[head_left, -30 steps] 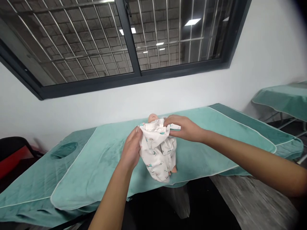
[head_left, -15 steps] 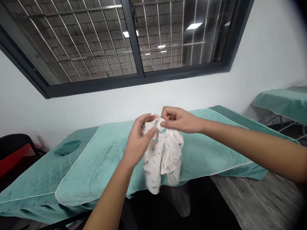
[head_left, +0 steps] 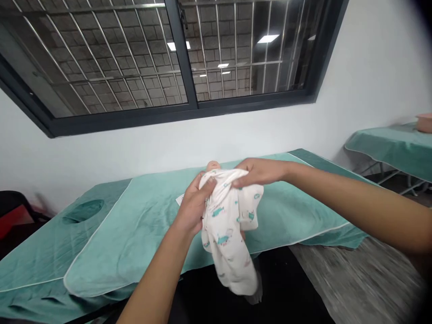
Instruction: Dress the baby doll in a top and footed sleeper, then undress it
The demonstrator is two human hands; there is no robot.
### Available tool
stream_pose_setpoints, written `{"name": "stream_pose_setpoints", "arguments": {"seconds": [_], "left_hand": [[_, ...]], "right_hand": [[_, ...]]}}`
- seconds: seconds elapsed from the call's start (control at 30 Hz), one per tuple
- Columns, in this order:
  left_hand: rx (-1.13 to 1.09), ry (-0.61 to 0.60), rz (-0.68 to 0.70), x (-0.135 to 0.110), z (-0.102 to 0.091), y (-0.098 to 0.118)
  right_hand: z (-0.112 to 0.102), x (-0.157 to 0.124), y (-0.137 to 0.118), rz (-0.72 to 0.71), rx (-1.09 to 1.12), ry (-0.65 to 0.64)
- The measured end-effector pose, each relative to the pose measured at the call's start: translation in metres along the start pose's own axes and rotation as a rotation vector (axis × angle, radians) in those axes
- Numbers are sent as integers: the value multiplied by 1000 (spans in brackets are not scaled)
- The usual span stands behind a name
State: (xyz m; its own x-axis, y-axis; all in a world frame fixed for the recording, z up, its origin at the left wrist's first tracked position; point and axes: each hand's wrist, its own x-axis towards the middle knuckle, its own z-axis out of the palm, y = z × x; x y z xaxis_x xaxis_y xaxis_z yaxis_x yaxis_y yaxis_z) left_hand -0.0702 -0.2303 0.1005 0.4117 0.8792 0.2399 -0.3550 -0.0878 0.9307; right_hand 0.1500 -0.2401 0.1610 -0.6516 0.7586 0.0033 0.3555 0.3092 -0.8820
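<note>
A white baby garment with green printed figures hangs from both hands over the near edge of the bed. My left hand grips its gathered top at the left, the thumb lying across the cloth. My right hand pinches the upper right of the cloth between thumb and fingers. Just behind the garment shows the head of a baby doll; most of its body is hidden. A small white card or tag peeks out left of my left hand, partly covered.
The bed has a green cover and a face hole at the left. A black and red chair stands at the far left. Another green-covered bed at the right bears a pink container. A barred window is ahead.
The garment has turned and spread, with larger prints facing me and its lower end swung right. My right hand has moved slightly right and down. The doll's head now shows more clearly.
</note>
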Motion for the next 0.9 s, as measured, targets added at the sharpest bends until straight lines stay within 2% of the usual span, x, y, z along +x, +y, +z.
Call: {"name": "stream_pose_setpoints", "arguments": {"seconds": [0.07, 0.13, 0.23, 0.27, 0.33, 0.4, 0.47, 0.53, 0.6, 0.7, 0.77, 0.83, 0.9], "left_hand": [[148, -86, -13, 0, 6, -3], [307, -146, -10, 0, 10, -6], [319, -90, -3, 2, 11, -8], [265, -51, 8, 3, 10, -8], [171, 20, 48, 4, 7, -8], [151, 61, 94, 5, 6, -7], [172, 68, 117, 4, 5, -7], [170, 71, 118, 4, 6, -6], [149, 87, 103, 4, 6, -5], [126, 81, 65, 6, 7, -5], [98, 63, 56, 8, 8, -4], [44, 73, 64, 10, 9, -4], [-3, 107, 80, 10, 10, -4]], "right_hand": [[-1, 3, 5, -89, 115, 130], [0, 6, 11, -144, 205, 205], [8, 7, 18, -177, 334, 242], [10, 6, 20, -173, 357, 225], [13, 2, 20, -108, 329, 108], [12, -4, 18, -2, 220, -53], [7, -8, 16, 68, 122, -141], [1, -11, 15, 64, 91, -119], [-2, -11, 15, 14, 143, -15], [2, -8, 16, -101, 359, 197], [10, -5, 16, -165, 503, 271], [18, -3, 14, -180, 570, 224], [24, -3, 14, -154, 555, 84]]}}
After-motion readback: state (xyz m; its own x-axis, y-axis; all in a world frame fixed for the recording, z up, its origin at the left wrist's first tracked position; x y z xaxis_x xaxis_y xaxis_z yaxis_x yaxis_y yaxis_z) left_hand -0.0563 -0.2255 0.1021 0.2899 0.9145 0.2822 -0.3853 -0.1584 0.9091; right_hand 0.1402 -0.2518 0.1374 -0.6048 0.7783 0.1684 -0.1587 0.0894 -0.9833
